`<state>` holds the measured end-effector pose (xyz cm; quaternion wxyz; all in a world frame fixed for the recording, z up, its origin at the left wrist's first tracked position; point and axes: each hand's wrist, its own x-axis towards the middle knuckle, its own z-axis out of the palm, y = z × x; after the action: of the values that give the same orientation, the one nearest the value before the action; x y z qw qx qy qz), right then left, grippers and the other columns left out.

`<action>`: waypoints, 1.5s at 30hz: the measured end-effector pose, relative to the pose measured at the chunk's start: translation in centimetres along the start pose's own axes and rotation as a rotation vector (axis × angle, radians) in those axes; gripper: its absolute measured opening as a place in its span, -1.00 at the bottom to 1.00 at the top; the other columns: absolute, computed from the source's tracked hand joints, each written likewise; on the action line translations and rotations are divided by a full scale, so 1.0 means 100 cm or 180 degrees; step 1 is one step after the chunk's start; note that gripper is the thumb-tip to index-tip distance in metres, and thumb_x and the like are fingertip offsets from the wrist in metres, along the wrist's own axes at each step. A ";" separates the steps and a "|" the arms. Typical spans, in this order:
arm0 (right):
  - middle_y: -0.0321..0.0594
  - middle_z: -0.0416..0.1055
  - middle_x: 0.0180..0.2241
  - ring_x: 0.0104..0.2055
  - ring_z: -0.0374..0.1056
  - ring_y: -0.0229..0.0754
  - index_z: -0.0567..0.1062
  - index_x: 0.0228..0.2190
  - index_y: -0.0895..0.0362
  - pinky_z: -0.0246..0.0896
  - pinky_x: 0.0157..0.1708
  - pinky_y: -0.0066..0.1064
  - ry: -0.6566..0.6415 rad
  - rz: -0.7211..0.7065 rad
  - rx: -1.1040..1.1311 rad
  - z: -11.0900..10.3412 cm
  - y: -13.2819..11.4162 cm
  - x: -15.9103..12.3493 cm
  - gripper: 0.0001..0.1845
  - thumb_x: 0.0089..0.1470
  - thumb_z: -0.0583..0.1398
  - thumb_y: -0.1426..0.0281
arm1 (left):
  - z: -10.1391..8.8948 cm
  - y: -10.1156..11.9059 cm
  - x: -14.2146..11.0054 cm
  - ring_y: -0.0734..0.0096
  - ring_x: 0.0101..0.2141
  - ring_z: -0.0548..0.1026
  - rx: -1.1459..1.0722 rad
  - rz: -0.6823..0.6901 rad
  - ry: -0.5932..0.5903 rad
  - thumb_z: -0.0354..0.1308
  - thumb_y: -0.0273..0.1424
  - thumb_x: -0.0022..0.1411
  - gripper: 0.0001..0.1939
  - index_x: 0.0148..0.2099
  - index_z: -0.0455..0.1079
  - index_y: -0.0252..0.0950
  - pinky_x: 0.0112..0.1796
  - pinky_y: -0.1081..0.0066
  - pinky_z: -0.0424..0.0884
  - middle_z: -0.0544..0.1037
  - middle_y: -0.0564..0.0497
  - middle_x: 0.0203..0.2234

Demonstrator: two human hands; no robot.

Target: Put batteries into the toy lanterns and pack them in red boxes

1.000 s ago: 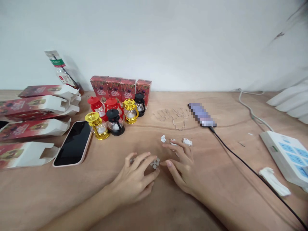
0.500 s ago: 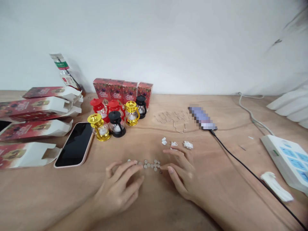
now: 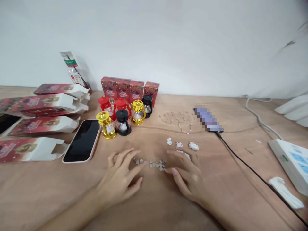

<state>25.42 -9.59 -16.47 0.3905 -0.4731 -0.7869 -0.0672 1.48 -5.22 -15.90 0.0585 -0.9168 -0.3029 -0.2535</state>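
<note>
Several small round silver discs, like button cells (image 3: pixel 157 165), lie on the table between my hands. My left hand (image 3: pixel 122 176) is left of them with fingers apart; its fingertips are close to the left discs. My right hand (image 3: pixel 187 175) is at the right end of the group, fingers spread, with the index fingertip at the outermost discs. Small white plastic pieces (image 3: pixel 193 146) lie just beyond my right hand, one partly hidden by its fingers. Farther back rest several thin bent metal wires (image 3: pixel 185 128).
Miniature lanterns (image 3: pixel 123 123) in gold, black and red stand before red boxes (image 3: pixel 136 89). Opened red cartons (image 3: pixel 43 149) and a phone (image 3: pixel 81 141) lie left. At right are a second phone (image 3: pixel 208 118), its black cable (image 3: pixel 243 166), a power strip (image 3: pixel 291 160) and a crumpled white item (image 3: pixel 286 192).
The view has shifted, so the scene sits farther right. My left hand has drawn away from the discs to the left, uncovering some of them. My right hand remains beside the right-hand discs.
</note>
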 end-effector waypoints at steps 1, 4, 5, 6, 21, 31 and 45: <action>-0.15 0.43 -0.10 0.05 0.20 0.04 0.57 -0.55 0.07 0.17 -0.05 -0.04 0.0009 -0.0010 -0.0009 0.000 0.000 0.000 -0.66 0.08 0.06 0.55 | 0.000 0.000 0.000 0.02 0.02 0.29 0.0020 -0.0012 -0.0051 0.04 -0.36 0.23 -0.71 -0.01 0.42 -0.16 -0.09 0.06 0.10 0.40 -0.19 0.00; -0.15 0.43 -0.11 0.04 0.21 0.04 0.58 -0.47 0.06 0.18 -0.06 -0.04 0.0058 -0.0083 -0.0033 0.000 -0.001 -0.001 -0.69 0.05 0.07 0.55 | 0.001 -0.002 0.001 -0.01 0.03 0.27 0.0019 -0.0043 -0.0157 0.07 -0.33 0.20 -0.69 0.00 0.41 -0.14 -0.10 0.04 0.12 0.38 -0.19 0.01; -0.15 0.43 -0.10 0.04 0.21 0.04 0.58 -0.46 0.06 0.18 -0.05 -0.04 0.0081 -0.0114 -0.0037 0.001 -0.001 -0.001 -0.70 0.05 0.07 0.54 | 0.001 -0.002 0.001 -0.01 0.03 0.27 0.0005 -0.0040 -0.0179 0.08 -0.32 0.20 -0.69 -0.01 0.42 -0.13 -0.10 0.04 0.12 0.37 -0.19 0.01; -0.14 0.42 -0.10 0.04 0.21 0.04 0.57 -0.44 0.06 0.18 -0.05 -0.03 0.0103 -0.0145 -0.0038 0.002 -0.001 -0.002 -0.72 0.04 0.07 0.54 | 0.002 -0.002 0.001 -0.01 0.03 0.27 -0.0016 -0.0023 -0.0188 0.08 -0.32 0.19 -0.69 -0.01 0.42 -0.13 -0.09 0.03 0.12 0.37 -0.19 0.02; -0.16 0.27 0.08 0.17 0.05 0.08 0.51 -0.17 -0.02 -0.11 0.13 0.03 -0.0493 -0.0700 -0.0232 0.011 -0.004 -0.001 -0.71 0.04 0.13 0.32 | 0.002 0.001 0.002 -0.01 0.04 0.26 -0.0126 0.0081 -0.0221 0.09 -0.35 0.19 -0.74 -0.07 0.44 -0.14 -0.08 0.04 0.13 0.36 -0.18 0.03; -0.11 0.18 0.15 0.21 -0.01 0.08 0.48 -0.10 -0.03 -0.15 0.16 0.07 -0.0757 -0.0615 -0.0289 0.012 -0.005 0.001 -0.69 0.12 0.11 0.26 | 0.002 0.001 0.004 0.01 0.02 0.27 -0.0060 0.0110 -0.0244 0.07 -0.35 0.19 -0.72 -0.04 0.42 -0.16 -0.09 0.04 0.12 0.38 -0.19 0.02; -0.08 0.21 0.13 0.22 -0.01 0.06 0.50 -0.17 0.02 -0.20 0.17 0.02 -0.0536 -0.0627 -0.0185 0.013 -0.004 -0.001 -0.72 0.13 0.11 0.22 | 0.004 -0.006 0.003 0.05 0.01 0.27 -0.0452 -0.0488 0.0327 0.02 -0.41 0.25 -0.78 -0.20 0.50 -0.11 -0.13 0.08 0.06 0.42 -0.08 -0.04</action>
<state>24.43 -9.23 -17.29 0.3006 -0.4086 -0.8573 -0.0881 1.54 -4.47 -16.06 -0.0108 -0.8786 -0.3500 -0.3246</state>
